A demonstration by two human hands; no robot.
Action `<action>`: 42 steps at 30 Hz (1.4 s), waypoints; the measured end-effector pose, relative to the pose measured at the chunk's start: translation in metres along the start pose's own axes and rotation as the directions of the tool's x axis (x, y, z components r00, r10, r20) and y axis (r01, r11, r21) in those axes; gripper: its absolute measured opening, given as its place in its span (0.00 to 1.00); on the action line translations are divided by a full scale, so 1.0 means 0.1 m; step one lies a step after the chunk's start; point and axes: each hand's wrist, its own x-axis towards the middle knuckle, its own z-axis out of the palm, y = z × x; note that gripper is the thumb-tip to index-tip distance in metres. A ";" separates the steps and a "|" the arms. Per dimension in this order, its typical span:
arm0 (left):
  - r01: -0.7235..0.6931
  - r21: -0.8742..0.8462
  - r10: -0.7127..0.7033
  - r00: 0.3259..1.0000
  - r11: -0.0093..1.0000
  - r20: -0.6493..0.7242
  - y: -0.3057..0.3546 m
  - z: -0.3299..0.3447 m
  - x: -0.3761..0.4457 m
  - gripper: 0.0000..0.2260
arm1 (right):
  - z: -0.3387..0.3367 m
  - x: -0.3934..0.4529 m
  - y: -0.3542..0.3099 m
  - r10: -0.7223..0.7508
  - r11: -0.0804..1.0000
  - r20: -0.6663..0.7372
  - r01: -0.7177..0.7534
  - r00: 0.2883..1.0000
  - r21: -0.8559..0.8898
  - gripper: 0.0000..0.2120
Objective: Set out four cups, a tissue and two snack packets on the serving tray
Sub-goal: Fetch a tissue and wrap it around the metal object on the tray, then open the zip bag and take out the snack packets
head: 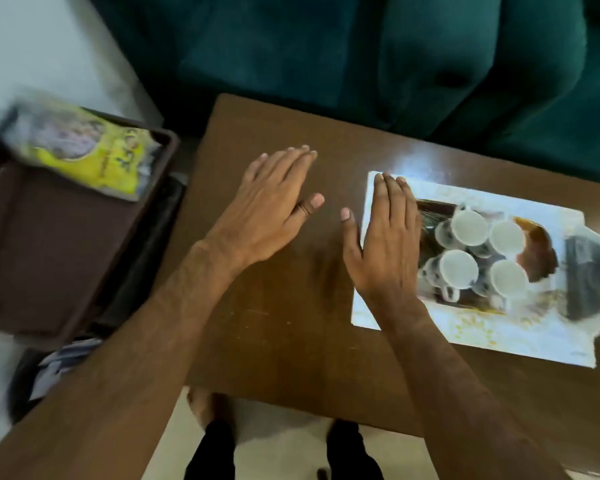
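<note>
Both hands are hovering flat, fingers extended and empty: the left hand (267, 206) over the tabletop (274, 334), the right hand (385, 244) beside four cups (478, 254); a yellow snack packet (84, 147) is lying on the brown serving tray (49, 258).

Yellow snack packet (84, 147): printed artwork and dark lettering on the face, smeared by motion blur; no word or brand can be made out.
White sheet (465, 327) under the cups: scattered yellow marks only, no readable text.
Cups (478, 258): dark pattern on the sides, no lettering seen.
Dark packet (589, 278) at the right edge: blurred, nothing legible.
Numbers and signs: none readable anywhere in view.
</note>
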 end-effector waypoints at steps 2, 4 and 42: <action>0.064 0.005 -0.064 0.997 0.998 -0.037 -0.44 -0.18 -0.29 0.31 | 0.12 -0.01 -0.52 -0.063 0.998 0.040 0.063 0.997 0.021 0.31; 0.111 -0.003 -0.111 0.992 0.994 -0.065 -0.78 -0.30 -0.54 0.30 | 0.23 -0.04 -0.90 -0.104 0.994 0.043 0.103 0.994 0.038 0.30; 0.116 -0.957 -0.846 0.448 -0.264 0.288 -3.34 -0.46 -1.10 0.15 | 1.80 0.61 -3.90 -0.310 0.951 0.312 0.292 0.898 0.102 0.49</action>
